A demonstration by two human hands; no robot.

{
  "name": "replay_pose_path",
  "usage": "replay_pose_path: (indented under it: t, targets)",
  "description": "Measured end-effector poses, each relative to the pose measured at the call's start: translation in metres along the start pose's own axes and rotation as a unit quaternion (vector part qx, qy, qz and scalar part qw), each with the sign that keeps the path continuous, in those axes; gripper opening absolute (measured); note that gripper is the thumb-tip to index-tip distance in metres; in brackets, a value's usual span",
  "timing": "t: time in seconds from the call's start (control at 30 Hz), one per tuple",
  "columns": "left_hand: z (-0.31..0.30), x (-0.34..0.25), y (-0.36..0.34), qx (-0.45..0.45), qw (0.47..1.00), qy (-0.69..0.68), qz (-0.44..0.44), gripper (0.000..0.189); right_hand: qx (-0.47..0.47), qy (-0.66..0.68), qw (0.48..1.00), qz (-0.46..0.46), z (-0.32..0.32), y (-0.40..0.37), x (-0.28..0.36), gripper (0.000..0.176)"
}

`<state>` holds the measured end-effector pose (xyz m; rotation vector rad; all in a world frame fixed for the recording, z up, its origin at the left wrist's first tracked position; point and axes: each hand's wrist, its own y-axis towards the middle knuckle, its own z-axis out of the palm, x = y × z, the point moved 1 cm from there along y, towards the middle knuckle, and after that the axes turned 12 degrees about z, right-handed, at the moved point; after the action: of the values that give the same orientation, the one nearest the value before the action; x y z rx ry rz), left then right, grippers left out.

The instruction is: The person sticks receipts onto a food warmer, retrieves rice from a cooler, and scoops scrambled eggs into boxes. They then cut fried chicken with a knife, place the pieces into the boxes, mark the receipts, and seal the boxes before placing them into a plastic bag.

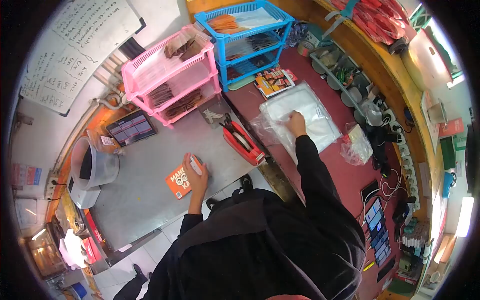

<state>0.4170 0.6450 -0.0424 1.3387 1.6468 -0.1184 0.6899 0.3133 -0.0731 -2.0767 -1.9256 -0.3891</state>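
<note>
My left hand (195, 175) rests over an orange printed packet (178, 183) on the metal table, its fingers around a small white object (196, 166) that I cannot make out. To the right, my right hand (297, 123) is closed on the stack of clear plastic bags (312, 112) lying on the dark red table. Its fingertips touch the plastic near the middle of the stack. A red tape dispenser (243, 144) stands between my two hands.
Pink (170, 75) and blue (245, 37) tiered racks stand at the back. A clear tub (95, 162) and a tablet (131, 128) are at the left. Phones (378, 232), cables and a grey bin tray (340, 75) line the right side. Another person's leg (131, 289) shows lower left.
</note>
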Motion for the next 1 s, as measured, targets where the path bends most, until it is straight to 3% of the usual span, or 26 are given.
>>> replay_pose_path:
  t: [0.07,0.1,0.2,0.3,0.43,0.5,0.57,0.63,0.87,0.97,1.0]
  targets:
    - [0.019,-0.005,0.005,0.005,0.998,0.022,0.050,0.062,-0.095,-0.114,0.986,-0.070,-0.007,-0.024,0.024,0.023]
    - [0.026,-0.015,0.009,0.004,0.999,0.025,0.048,0.062,-0.093,-0.114,0.987,-0.072,-0.004,-0.026,0.020,0.023]
    - [0.042,-0.031,0.014,0.006,0.999,-0.043,0.000,0.062,0.020,-0.157,0.976,-0.147,0.005,-0.024,0.012,0.010]
    - [0.050,-0.037,0.013,0.014,0.999,-0.034,0.005,0.063,0.060,-0.128,0.982,-0.127,-0.006,-0.014,0.013,0.011]
    - [0.048,-0.042,0.009,0.012,0.998,-0.052,-0.022,0.065,0.112,-0.113,0.974,-0.164,-0.013,0.000,0.010,0.018]
    - [0.046,-0.040,0.006,0.005,0.997,-0.072,-0.039,0.066,0.164,-0.116,0.979,-0.025,-0.039,-0.005,0.012,0.025]
    - [0.043,-0.037,0.000,-0.001,0.996,-0.069,-0.061,0.069,0.175,-0.139,0.974,-0.023,-0.042,-0.003,0.007,0.034]
    - [0.041,-0.034,-0.006,-0.005,0.995,-0.075,-0.069,0.070,0.171,-0.136,0.974,0.064,-0.035,0.002,0.003,0.035]
    - [0.039,-0.044,-0.010,-0.003,0.995,-0.064,-0.074,0.067,0.143,-0.227,0.963,0.001,-0.061,-0.007,-0.002,0.021]
    - [0.046,-0.055,0.008,0.028,0.994,-0.091,-0.054,0.066,0.068,-0.152,0.986,-0.007,-0.091,0.016,-0.013,0.020]
    - [0.050,-0.062,0.017,0.030,0.994,-0.094,-0.050,0.066,0.009,-0.041,0.997,-0.057,-0.106,0.025,-0.022,0.018]
